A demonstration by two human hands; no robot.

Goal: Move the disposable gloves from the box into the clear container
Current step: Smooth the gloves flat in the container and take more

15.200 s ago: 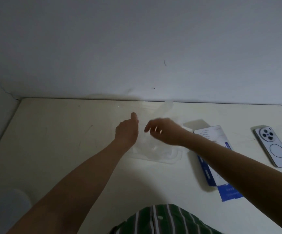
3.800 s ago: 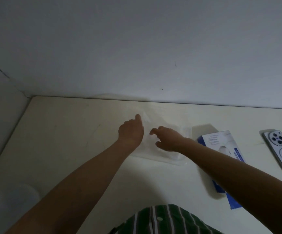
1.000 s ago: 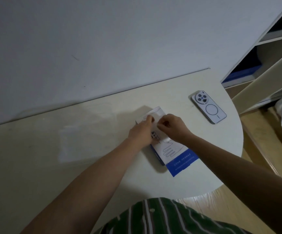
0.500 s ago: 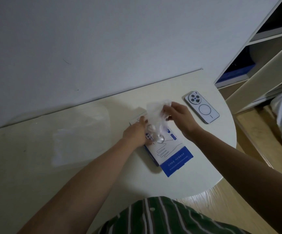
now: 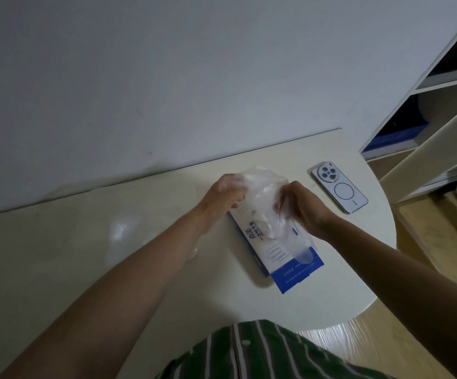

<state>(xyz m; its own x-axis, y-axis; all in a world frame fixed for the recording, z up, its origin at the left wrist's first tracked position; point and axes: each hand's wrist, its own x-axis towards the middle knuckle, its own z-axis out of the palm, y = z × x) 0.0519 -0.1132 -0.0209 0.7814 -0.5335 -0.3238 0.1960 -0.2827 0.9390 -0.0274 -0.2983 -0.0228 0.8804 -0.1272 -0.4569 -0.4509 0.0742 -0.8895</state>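
At the bottom of the frame a green striped shirt [image 5: 262, 351] is showing; just above it the cream table [image 5: 57, 269] is filling the middle. Right of centre the blue and white box [image 5: 290, 266] is lying flat on the table. Above the box's far end, both hands are holding one thin clear glove [image 5: 265, 192] up in the air. The left hand [image 5: 221, 195] is pinching its left side with curled fingers; the right hand [image 5: 301, 206] is gripping its right side with curled fingers. The glove's bottom end is hanging down over the box top; I cannot tell if it is fully free of the slot.

A moment ago the left hand was pressing on the box while the right hand was pulling the glove up; now the left hand is off the box and helping hold the glove. So this glove is looking almost ready to go across.

The clear container [image 5: 128, 233] is sitting at middle left, hard to see, well apart from the glove. Farther right a phone [image 5: 339, 187] is lying face down; a shelf [image 5: 440, 119] is standing at upper right.
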